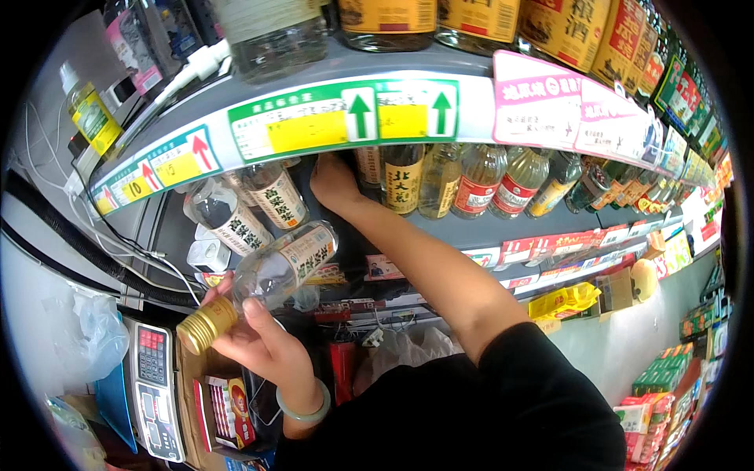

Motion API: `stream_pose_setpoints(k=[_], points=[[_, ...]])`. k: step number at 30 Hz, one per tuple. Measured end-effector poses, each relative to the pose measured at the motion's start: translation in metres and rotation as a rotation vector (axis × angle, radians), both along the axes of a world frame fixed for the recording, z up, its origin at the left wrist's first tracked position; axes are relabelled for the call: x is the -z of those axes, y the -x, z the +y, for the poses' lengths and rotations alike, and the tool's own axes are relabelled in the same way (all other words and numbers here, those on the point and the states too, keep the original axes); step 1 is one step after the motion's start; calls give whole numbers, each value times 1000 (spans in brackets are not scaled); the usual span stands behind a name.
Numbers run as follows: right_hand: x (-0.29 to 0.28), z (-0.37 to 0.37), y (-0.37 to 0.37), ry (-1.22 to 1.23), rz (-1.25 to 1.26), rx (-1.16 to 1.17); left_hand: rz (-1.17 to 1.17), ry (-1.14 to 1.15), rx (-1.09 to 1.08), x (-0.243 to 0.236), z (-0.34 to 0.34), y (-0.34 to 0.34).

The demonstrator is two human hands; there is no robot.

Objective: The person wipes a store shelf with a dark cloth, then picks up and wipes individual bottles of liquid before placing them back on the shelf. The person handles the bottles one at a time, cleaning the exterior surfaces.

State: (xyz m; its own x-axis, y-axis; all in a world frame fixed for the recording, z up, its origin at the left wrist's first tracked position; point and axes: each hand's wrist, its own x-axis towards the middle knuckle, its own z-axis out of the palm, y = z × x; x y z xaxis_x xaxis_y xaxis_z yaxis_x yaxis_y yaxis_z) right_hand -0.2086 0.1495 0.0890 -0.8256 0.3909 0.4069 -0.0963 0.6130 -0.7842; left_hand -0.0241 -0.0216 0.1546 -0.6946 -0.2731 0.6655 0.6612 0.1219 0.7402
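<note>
Bottle [289, 263]: tilted, gripped near its cap [208, 323] by left hand [263, 345] | right hand [331, 182]: inside shelf [503, 230], grasp unclear

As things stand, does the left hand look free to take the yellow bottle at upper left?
Probably not: the left hand holds a gold-capped bottle, likely leaving no free grip for the yellow bottle.

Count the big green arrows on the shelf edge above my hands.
2. One green arrow is above the right hand; the second arrow is further right. The far-right tags are too small to rule out others.
</note>
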Motion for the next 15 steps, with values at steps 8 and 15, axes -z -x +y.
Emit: stream_pose_setpoints(k=[8, 15], points=[[30, 7, 57, -133, -71, 5, 64, -57, 101, 17, -9, 0], [10, 6, 35, -350, -235, -24, 36, -28, 66, 13, -14, 0]])
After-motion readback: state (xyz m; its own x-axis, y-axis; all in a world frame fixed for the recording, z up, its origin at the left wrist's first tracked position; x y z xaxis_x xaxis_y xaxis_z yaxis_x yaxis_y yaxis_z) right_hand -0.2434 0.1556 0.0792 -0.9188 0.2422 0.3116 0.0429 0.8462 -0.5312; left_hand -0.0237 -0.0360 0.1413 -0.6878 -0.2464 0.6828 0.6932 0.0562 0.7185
